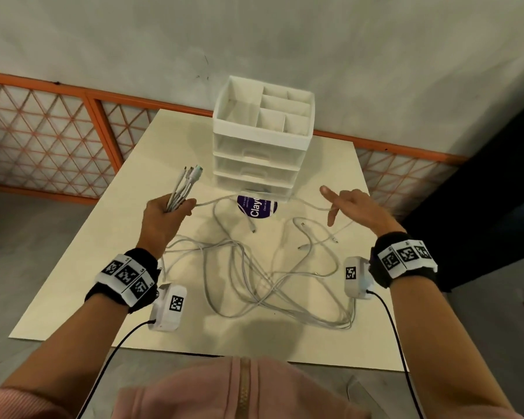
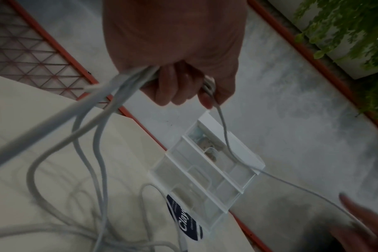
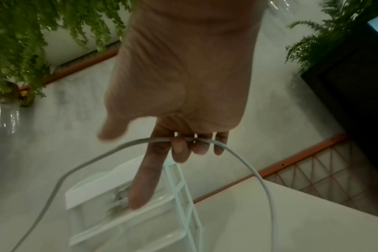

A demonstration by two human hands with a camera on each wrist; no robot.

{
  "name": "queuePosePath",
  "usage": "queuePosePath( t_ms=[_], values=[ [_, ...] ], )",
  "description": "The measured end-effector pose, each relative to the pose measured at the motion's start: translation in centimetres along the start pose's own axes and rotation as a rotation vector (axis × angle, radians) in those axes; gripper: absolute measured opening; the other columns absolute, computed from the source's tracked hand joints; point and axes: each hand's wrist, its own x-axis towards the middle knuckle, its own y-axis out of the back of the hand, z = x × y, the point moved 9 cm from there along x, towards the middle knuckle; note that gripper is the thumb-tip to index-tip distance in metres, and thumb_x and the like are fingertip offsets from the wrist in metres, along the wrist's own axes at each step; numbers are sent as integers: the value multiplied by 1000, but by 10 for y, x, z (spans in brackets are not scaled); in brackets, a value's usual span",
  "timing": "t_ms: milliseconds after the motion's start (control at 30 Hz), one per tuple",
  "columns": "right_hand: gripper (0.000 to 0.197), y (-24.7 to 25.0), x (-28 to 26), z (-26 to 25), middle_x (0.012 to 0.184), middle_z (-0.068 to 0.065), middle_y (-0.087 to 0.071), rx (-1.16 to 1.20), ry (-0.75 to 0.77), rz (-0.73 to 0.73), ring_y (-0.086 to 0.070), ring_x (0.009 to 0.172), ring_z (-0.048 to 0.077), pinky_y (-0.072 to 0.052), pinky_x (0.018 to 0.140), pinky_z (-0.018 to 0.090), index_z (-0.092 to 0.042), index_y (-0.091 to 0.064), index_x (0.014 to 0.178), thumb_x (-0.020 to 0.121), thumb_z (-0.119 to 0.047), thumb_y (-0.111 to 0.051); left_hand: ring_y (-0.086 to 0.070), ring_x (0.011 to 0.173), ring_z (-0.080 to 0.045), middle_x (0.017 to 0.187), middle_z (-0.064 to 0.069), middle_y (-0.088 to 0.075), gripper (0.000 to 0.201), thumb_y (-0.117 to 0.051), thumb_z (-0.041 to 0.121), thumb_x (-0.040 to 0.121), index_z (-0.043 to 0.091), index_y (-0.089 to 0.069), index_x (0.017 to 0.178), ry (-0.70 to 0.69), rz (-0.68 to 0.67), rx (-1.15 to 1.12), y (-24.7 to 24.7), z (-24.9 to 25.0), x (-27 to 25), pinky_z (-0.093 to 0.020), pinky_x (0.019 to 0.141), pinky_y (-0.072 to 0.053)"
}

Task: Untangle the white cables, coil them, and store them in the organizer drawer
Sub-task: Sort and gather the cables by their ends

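My left hand [image 1: 171,211] grips a bundle of white cable ends [image 1: 183,184], with the plugs sticking up past the fist toward the organizer. In the left wrist view the cables [image 2: 101,105] trail down from my left hand [image 2: 179,68] to the table. One strand runs from that fist across to my right hand [image 1: 345,204]. In the right wrist view, three fingers [image 3: 179,150] curl over this white cable [image 3: 248,163] while the index finger points straight. A loose tangle of white cables [image 1: 254,276] lies between my wrists. The white three-drawer organizer [image 1: 263,137] stands behind with its drawers closed.
Everything sits on a cream board [image 1: 103,267] with a round purple sticker [image 1: 256,207] in front of the organizer. An orange lattice railing [image 1: 43,131] runs behind the board. A dark block [image 1: 481,207] stands to the right. Green plants [image 3: 22,34] show in the wrist views.
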Motion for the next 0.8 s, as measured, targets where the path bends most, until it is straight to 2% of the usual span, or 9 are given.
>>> queuePosePath(
  t_ms=[67,167,267,367,467,600,667,733,800],
  values=[
    [59,-19,-1,22,106,1,-63,-174,-77,-116,-56,106,23,-29,109,46,-26,-71,50,82,-70,-47,-29,30,-5,30,10,-36,26,-67,15,85,1,-59,64,51,-160,71,-13,-4,-2,-13,37,-23],
    [45,-69,-5,59,79,-7,-63,-282,-195,-323,-58,85,15,-40,92,33,-25,-72,50,74,-62,-66,-37,31,-1,32,12,-43,24,-71,16,82,2,-64,64,155,-444,272,-35,-20,-12,-13,43,-30],
    [35,-120,-8,82,77,-4,-64,-400,-257,-510,-62,86,19,-48,87,35,-21,-74,67,70,-55,-74,-46,43,-2,39,11,-49,26,-78,25,76,4,-68,64,221,-656,523,-45,-48,-21,-18,54,-33],
    [43,-140,-1,79,92,3,-69,-437,-250,-536,-64,97,26,-51,90,38,-9,-70,95,67,-40,-82,-50,61,-19,56,0,-55,40,-83,42,58,7,-71,72,274,-646,655,-40,-66,-21,-27,58,-33],
    [54,-140,24,58,116,10,-66,-456,-211,-429,-55,116,31,-40,104,46,-8,-66,107,67,-39,-82,-56,68,-19,67,0,-62,28,-87,34,60,19,-74,80,297,-601,796,-32,-64,-22,-26,57,-38],
    [44,-142,59,11,117,12,-63,-435,-87,-272,-54,115,32,-43,96,40,-7,-67,103,81,-45,-67,-63,72,-18,72,4,-65,31,-87,30,57,26,-72,83,302,-521,893,-21,-65,-18,-28,70,-47],
    [22,-143,71,-21,105,11,-65,-318,2,-160,-58,104,30,-45,83,35,-13,-60,76,85,-33,-63,-64,76,-22,75,0,-67,23,-86,29,59,24,-71,76,269,-488,836,-22,-64,-17,-30,74,-48],
    [28,-150,83,-47,90,10,-60,-191,83,-84,-58,92,29,-43,75,35,-19,-46,64,86,-23,-62,-61,71,-23,67,-1,-63,19,-84,30,66,22,-66,66,222,-457,709,-24,-59,-14,-29,67,-44],
    [11,-166,93,-65,94,13,-56,-90,170,-83,-56,90,30,-43,77,35,-13,-53,78,87,-13,-59,-53,59,-19,58,0,-55,30,-80,34,72,19,-57,59,213,-424,614,-25,-54,-12,-27,57,-37]
  ],
)
